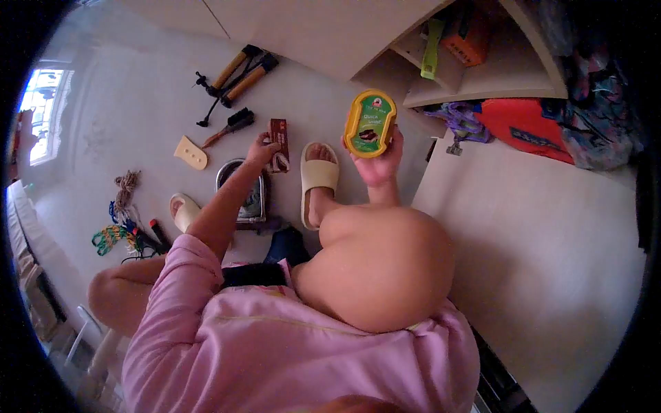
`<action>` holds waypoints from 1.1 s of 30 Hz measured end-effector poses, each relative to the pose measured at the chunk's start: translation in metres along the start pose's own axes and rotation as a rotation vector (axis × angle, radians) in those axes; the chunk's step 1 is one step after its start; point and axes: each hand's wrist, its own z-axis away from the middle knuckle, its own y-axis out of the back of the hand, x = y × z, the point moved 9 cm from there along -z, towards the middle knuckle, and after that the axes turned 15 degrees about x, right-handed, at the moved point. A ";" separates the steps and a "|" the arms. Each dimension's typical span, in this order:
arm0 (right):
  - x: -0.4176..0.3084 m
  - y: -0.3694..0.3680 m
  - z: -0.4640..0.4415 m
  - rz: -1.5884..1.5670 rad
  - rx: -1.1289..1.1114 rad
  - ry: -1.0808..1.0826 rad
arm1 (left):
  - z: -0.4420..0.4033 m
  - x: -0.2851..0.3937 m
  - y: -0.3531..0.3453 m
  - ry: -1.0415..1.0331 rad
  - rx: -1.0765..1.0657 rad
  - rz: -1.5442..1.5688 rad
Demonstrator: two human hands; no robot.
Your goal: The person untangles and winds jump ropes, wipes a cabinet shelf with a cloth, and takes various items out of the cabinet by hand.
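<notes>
My right hand holds up a yellow-rimmed shoe shine sponge case with a green "Quick Shine" label facing me. Its fingers are wrapped around the lower end and right side. My left hand grips the left edge of a small dark red-brown box with a shoe-like picture on it, low over the floor. Left of that hand lie a dark-bristled brush with a wooden handle and a cream, holed flat piece. A metal-rimmed object sits partly hidden behind my left forearm.
Two wooden-handled tools lie farther out on the floor. Bundled ropes are at the left. An open cabinet shelf holds a green-handled item and an orange box. A pale board surface stands at the right.
</notes>
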 end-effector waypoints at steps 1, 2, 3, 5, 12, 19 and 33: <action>0.000 -0.004 0.002 0.002 0.003 0.004 | 0.004 -0.004 -0.006 0.147 -0.098 0.234; 0.001 -0.007 0.003 0.004 0.006 0.009 | 0.008 0.002 -0.011 0.158 -0.217 0.350; 0.001 -0.008 0.004 0.005 0.009 0.013 | 0.016 0.014 -0.013 0.168 -0.335 0.466; -0.001 -0.006 0.007 0.054 0.000 0.064 | 0.043 0.050 -0.010 0.163 -0.437 0.592; -0.012 -0.031 0.014 0.445 -0.015 0.404 | 0.086 0.137 -0.028 0.016 -0.434 0.651; -0.028 -0.049 0.021 0.977 0.116 0.855 | 0.095 0.156 -0.009 -0.060 -0.480 0.725; -0.023 -0.055 0.024 0.839 0.172 0.825 | 0.119 0.178 -0.005 -0.082 -0.630 0.904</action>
